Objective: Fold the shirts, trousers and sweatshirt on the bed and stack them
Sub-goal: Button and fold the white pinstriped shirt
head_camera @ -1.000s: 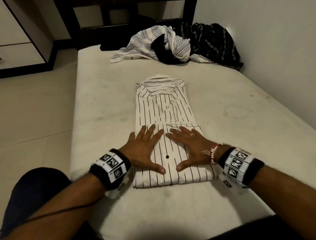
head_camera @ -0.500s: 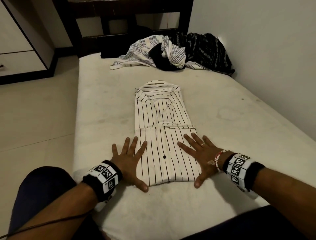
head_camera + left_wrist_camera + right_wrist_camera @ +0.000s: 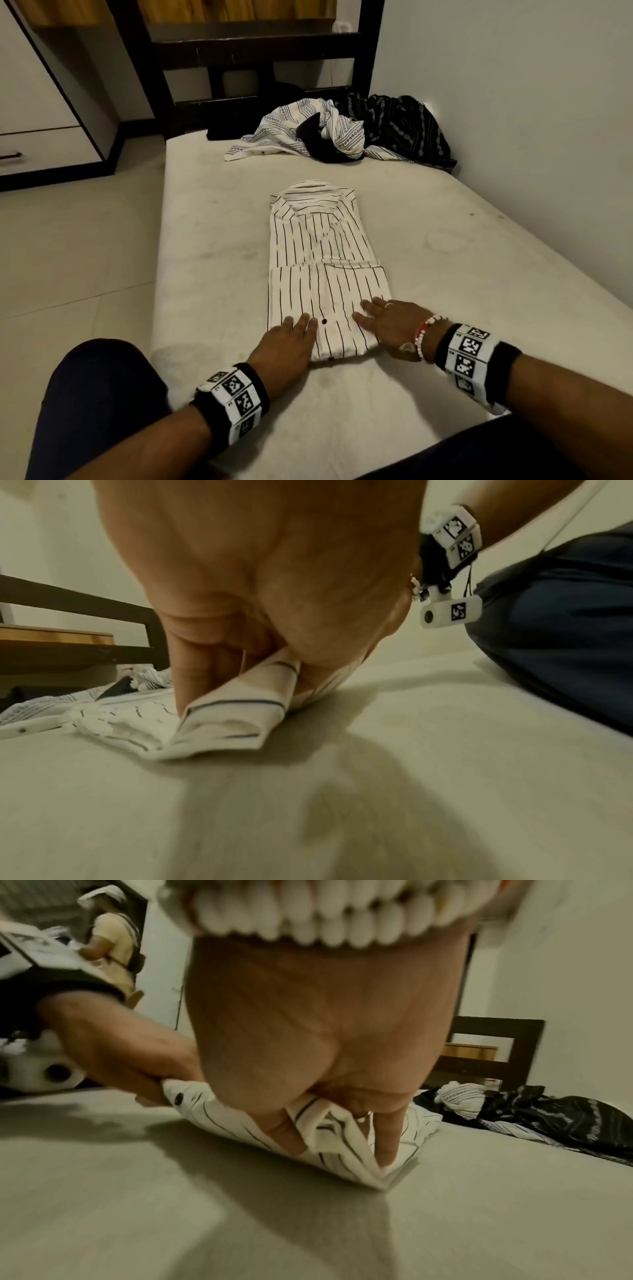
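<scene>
A white shirt with black stripes [image 3: 318, 246] lies partly folded in the middle of the bed [image 3: 462, 281], collar at the far end. My left hand [image 3: 294, 334] holds its near left corner, and the left wrist view shows the left hand [image 3: 236, 653] pinching the folded edge of the striped shirt [image 3: 222, 723]. My right hand [image 3: 385, 323] holds the near right corner. In the right wrist view the right hand [image 3: 329, 1118] has its thumb under the striped shirt [image 3: 232, 1121] and its fingers on top. The near edge is slightly lifted off the bed.
Crumpled clothes lie at the bed's far end: a white patterned shirt [image 3: 284, 133], a black garment [image 3: 318, 147] and a dark patterned one [image 3: 404, 130]. A wall [image 3: 513, 102] runs along the right side. Left of the bed are tiled floor [image 3: 68, 257] and a cabinet [image 3: 41, 102].
Both hands slid from lying flat on the shirt's lower half back to its near edge and now pinch the two near corners. My head has tipped up, so more headboard shows.
</scene>
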